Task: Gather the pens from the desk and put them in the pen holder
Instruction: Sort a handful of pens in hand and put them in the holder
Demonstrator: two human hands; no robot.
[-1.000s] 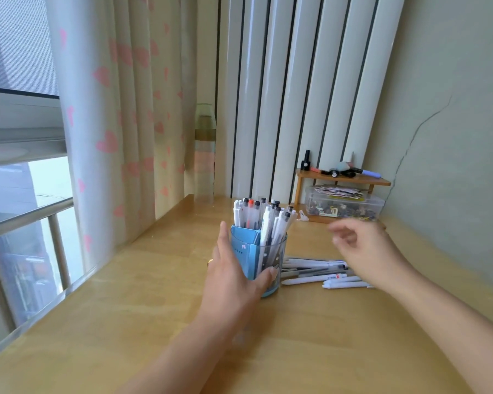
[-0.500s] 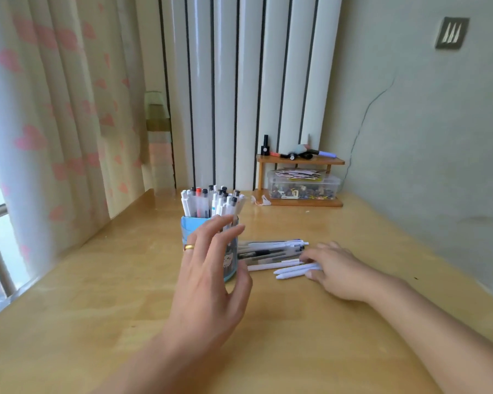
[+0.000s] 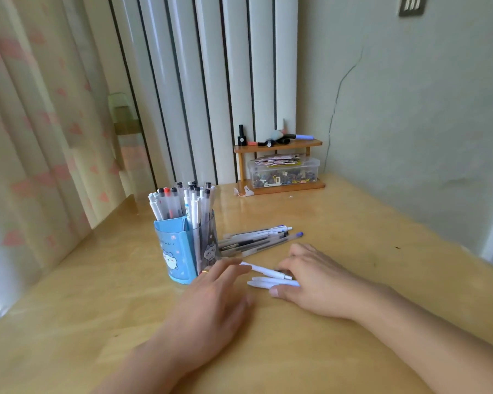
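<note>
I see the blue pen holder (image 3: pixel 180 251) standing upright on the wooden worktop (image 3: pixel 353 223), packed with pens, just ahead and to the left of my left hand (image 3: pixel 211 305). That hand lies low over the worktop with fingers straight and holding nothing, its fingertips close to the tip of a white pen (image 3: pixel 264 270). That pen runs across to my right hand (image 3: pixel 316 282), whose curled fingers pinch its far end; two more white pens (image 3: pixel 264 282) lie under the same hand, against the thumb. Beyond the right hand, a loose bundle of pens (image 3: pixel 256 241) rests flat beside the holder. Farther back right, a small wooden shelf (image 3: pixel 279 146) stands against the wall.
</note>
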